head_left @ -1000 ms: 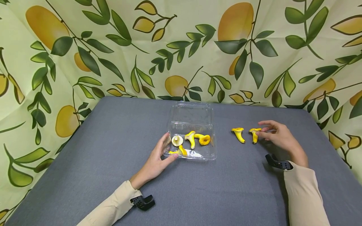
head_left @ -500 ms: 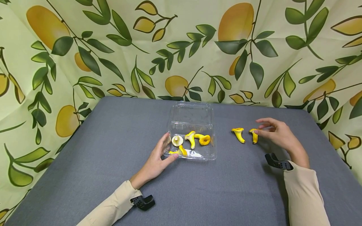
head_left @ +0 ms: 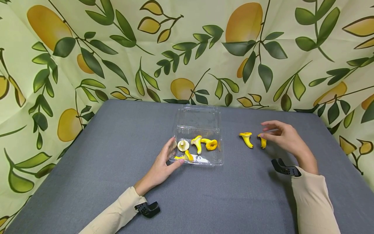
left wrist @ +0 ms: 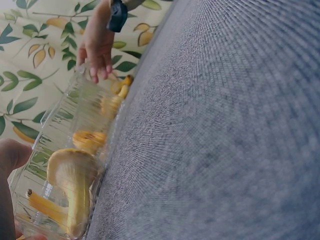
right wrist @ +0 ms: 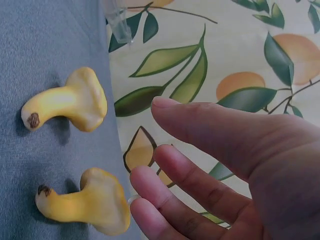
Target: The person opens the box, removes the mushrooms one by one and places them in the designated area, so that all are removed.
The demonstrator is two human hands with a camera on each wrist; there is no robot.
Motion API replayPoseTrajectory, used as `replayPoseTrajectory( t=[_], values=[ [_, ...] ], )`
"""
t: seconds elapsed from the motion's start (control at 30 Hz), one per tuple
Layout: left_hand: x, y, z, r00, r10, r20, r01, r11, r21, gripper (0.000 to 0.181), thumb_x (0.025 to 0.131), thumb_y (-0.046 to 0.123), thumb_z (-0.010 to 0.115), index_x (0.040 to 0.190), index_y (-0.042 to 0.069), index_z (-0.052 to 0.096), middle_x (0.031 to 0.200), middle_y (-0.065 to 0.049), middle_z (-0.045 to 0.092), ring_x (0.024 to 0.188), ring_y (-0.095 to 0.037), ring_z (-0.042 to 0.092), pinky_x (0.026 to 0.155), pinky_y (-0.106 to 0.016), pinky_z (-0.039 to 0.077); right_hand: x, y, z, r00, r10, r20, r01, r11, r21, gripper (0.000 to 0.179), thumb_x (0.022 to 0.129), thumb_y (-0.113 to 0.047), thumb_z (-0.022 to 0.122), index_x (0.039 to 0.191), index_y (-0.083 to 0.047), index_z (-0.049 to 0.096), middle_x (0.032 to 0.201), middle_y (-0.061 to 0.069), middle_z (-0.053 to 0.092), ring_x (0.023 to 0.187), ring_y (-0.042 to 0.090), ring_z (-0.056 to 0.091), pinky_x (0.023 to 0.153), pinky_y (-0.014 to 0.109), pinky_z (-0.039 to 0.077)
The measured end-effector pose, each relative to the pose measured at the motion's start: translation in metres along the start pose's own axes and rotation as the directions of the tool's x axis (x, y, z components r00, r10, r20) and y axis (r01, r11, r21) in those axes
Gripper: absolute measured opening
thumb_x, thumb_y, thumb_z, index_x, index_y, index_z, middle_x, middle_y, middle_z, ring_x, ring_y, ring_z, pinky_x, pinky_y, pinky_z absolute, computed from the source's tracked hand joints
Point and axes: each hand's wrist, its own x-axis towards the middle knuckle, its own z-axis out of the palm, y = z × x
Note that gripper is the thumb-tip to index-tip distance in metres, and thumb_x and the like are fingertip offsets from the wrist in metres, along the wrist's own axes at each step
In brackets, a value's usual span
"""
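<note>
Clear box [head_left: 211, 158] gripped by left hand [head_left: 160, 165]; right hand [head_left: 286, 138], fingers parted, above yellow mushroom [head_left: 263, 143].

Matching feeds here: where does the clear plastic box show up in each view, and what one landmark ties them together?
Head: the clear plastic box sits near the centre, its lid open.
Left wrist: the box runs diagonally through the lower left.
Right wrist: only what looks like a piece of it shows, at the top edge, left of centre.
Shared landmark: the right hand, at right, upper left and lower right respectively.
</note>
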Motion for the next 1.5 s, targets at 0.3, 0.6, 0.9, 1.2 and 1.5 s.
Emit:
replayPoseTrajectory(
  t=[0.3,0.6,0.9,1.2,1.5],
  values=[
    [0.0,0.0,0.0,1.0,0.005,0.003,-0.005,1.0,0.002,0.083,0.094,0.017,0.067,0.158,0.007,0.016,0.163,-0.02,0.023,0.149,-0.035,0.03,0.118,-0.052,0.034,0.0,-0.013,0.002,1.0,-0.014,0.012,0.014,1.0,0.002,0.051,0.093,-0.032,0.07,0.134,-0.005,0.056,0.127,0.024,0.064,0.084,-0.021,0.052,0.073,0.011,0.048],
    [0.0,0.0,0.0,1.0,0.01,-0.001,-0.01,1.0,0.003,0.083,0.094,0.017,0.068,0.158,0.006,0.016,0.163,-0.02,0.023,0.149,-0.035,0.03,0.118,-0.052,0.034,0.001,-0.028,0.012,0.998,-0.062,0.031,0.061,0.998,0.028,0.048,0.092,-0.028,0.072,0.134,-0.008,0.057,0.127,0.02,0.064,0.091,-0.015,0.055,0.074,0.015,0.052],
    [0.0,-0.001,0.0,1.0,0.011,0.0,-0.011,1.0,0.01,0.083,0.094,0.017,0.068,0.158,0.008,0.016,0.163,-0.019,0.023,0.148,-0.035,0.031,0.119,-0.051,0.033,-0.001,-0.039,0.016,0.997,-0.071,0.021,0.07,0.997,0.032,0.046,0.093,-0.03,0.071,0.132,-0.01,0.058,0.126,0.018,0.065,0.089,-0.017,0.055,0.075,0.015,0.053],
    [0.001,-0.001,0.0,1.0,0.023,0.001,-0.023,1.0,0.004,0.082,0.094,0.016,0.067,0.158,0.006,0.016,0.163,-0.02,0.023,0.148,-0.036,0.032,0.118,-0.051,0.034,0.003,-0.052,0.033,0.985,-0.159,-0.065,0.164,0.983,0.081,0.039,0.092,-0.019,0.072,0.128,-0.007,0.061,0.117,0.015,0.069,0.087,-0.014,0.059,0.074,0.009,0.052],
    [0.0,0.001,0.0,1.0,0.02,0.003,-0.02,1.0,0.005,0.083,0.094,0.016,0.067,0.158,0.006,0.016,0.163,-0.021,0.023,0.148,-0.036,0.032,0.118,-0.051,0.034,0.002,-0.061,0.04,0.985,-0.171,-0.036,0.174,0.98,0.094,0.038,0.092,-0.021,0.072,0.126,-0.008,0.062,0.118,0.018,0.069,0.09,-0.008,0.062,0.077,0.013,0.054]
  ],
)
